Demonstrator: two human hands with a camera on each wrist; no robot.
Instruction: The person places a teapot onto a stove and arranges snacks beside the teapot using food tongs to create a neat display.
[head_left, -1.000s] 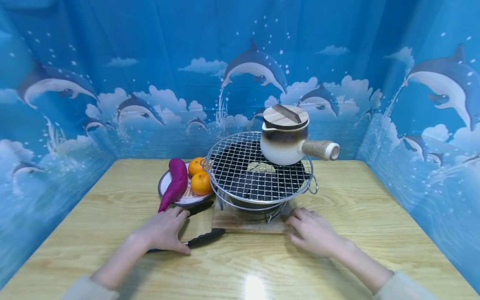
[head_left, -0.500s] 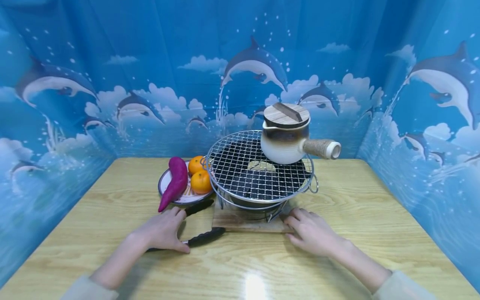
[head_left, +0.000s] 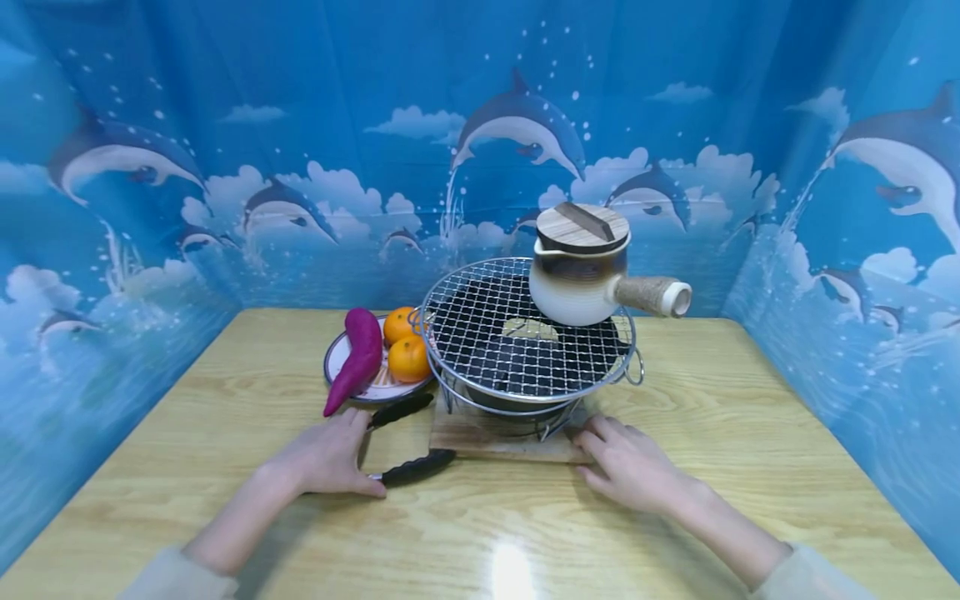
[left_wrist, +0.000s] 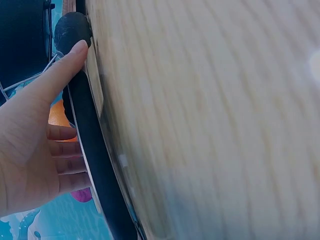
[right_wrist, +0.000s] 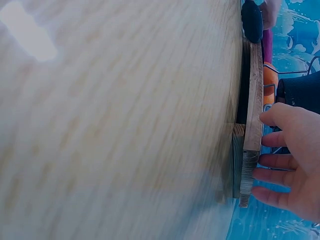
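Note:
My left hand [head_left: 326,457] lies low over the table, its thumb at a near black handle [head_left: 416,467] and its fingers by a far black handle [head_left: 401,410]. The handles belong to a utensil or utensils whose other end the hand hides. In the left wrist view, the thumb lies across a black grip [left_wrist: 72,31] above a long dark bar [left_wrist: 102,165], with the other fingers fairly straight behind. My right hand [head_left: 626,462] is at the right end of a wooden board [head_left: 502,446], fingertips at its edge. The right wrist view shows these fingers loosely extended beside the board [right_wrist: 254,105].
On the board stands a round grill with a wire mesh [head_left: 487,350]. It carries a lidded pot [head_left: 573,287] whose wrapped handle [head_left: 645,293] points right. Left of it, a plate [head_left: 337,354] bears a purple sweet potato [head_left: 360,354] and two oranges [head_left: 409,358]. A dolphin-print curtain [head_left: 337,83] surrounds the table.
The head view has shifted slightly, so the grill, plate and handles appear a little farther right and higher. Both hands keep nearly the same places.

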